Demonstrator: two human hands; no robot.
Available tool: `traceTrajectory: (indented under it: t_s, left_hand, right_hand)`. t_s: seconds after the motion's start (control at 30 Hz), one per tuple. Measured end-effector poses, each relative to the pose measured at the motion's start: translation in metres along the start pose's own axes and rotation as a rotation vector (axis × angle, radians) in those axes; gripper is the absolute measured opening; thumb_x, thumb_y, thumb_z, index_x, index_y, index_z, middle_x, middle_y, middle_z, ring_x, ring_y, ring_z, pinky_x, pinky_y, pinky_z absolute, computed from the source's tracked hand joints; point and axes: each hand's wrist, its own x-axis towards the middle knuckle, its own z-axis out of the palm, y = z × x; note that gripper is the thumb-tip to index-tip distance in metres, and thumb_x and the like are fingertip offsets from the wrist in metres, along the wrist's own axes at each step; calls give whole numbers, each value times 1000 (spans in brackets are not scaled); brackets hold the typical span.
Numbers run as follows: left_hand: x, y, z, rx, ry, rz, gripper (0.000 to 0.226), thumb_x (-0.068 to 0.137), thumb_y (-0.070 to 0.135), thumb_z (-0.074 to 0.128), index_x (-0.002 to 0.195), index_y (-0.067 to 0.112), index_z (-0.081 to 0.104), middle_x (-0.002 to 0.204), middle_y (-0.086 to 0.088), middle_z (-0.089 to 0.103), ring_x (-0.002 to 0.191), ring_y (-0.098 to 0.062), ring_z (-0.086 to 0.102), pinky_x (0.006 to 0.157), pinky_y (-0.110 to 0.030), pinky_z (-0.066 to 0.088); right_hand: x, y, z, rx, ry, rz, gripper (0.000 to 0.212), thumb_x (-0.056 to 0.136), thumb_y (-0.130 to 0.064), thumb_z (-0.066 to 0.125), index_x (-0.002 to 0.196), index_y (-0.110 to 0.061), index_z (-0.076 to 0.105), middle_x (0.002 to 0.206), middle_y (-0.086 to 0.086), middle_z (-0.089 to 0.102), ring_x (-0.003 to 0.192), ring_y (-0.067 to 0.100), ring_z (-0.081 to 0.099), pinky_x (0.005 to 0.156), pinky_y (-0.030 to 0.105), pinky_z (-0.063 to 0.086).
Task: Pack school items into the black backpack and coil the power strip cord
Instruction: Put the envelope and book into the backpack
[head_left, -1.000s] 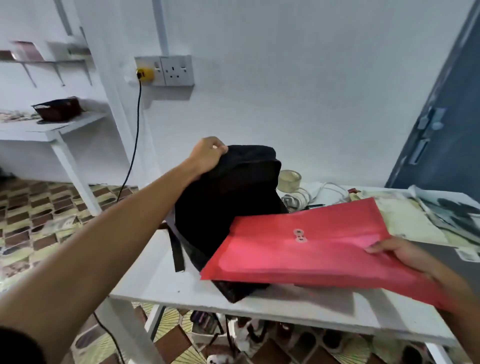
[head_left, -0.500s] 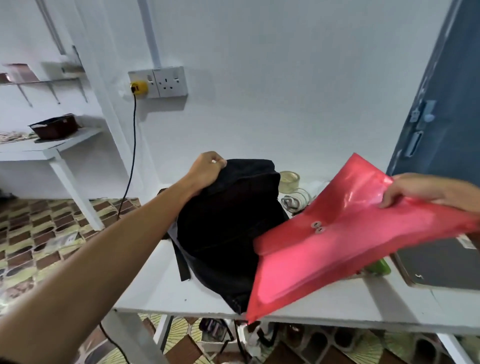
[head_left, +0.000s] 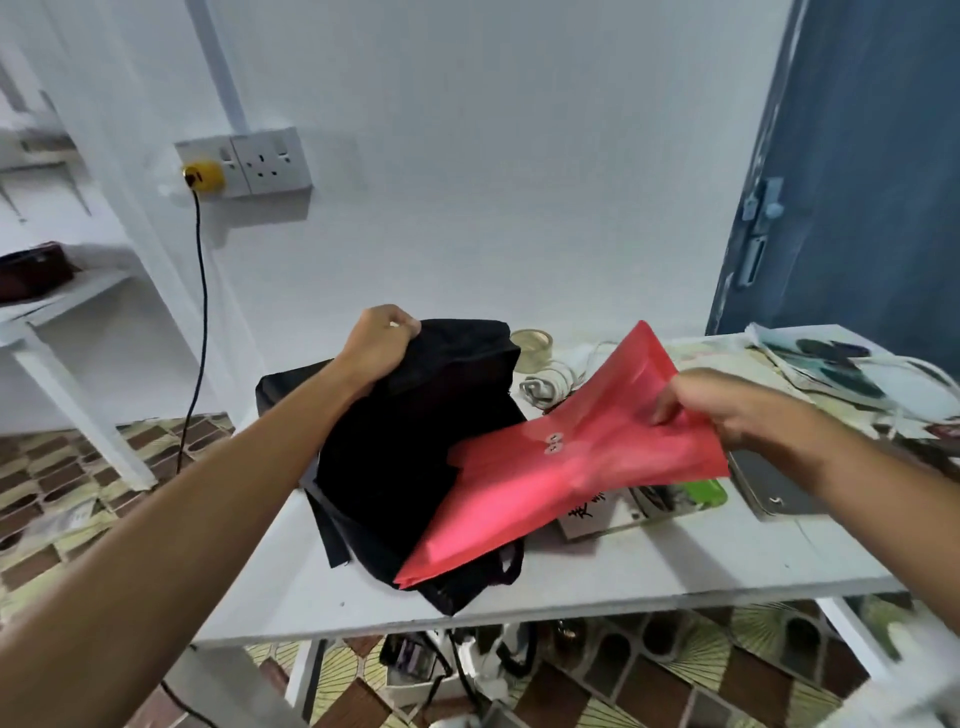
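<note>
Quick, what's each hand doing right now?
Left hand: gripping the top edge of the black backpack.
Right hand: pinching the upper end of the red folder.

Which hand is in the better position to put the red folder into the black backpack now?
The right hand, most likely. It already grips the red folder, whose lower corner lies against the black backpack. The left hand grips the backpack's top edge.
</note>
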Motion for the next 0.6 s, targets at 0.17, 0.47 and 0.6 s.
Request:
traceTrajectory:
  t_s: [0.17,0.47,0.6]
  left_hand:
    - [-13,-17,2,241,-91,258,21,89,43,51,98,23,52,80,3,53,79,-19,52,76,-33,40]
    - [-43,-74,16,1446,-102,482,49,61,23,81,104,16,60,121,-14,48,104,-32,48,71,-44,49]
    - [-32,-90,7,1074,137,718,53,61,-10,68,108,9,55,122,-20,46,90,-39,55,40,-29,40]
  right_hand:
    - [1,27,0,108,-87,25,20,80,18,49,80,1,60,59,13,63,47,23,63,40,23,50]
    - [4,26,-26,68,-155,29,14,78,16,51,79,4,58,57,15,61,44,24,63,46,30,56]
    - [3,25,-23,100,-187,21,16,80,17,48,86,5,57,61,17,60,46,25,64,46,32,56]
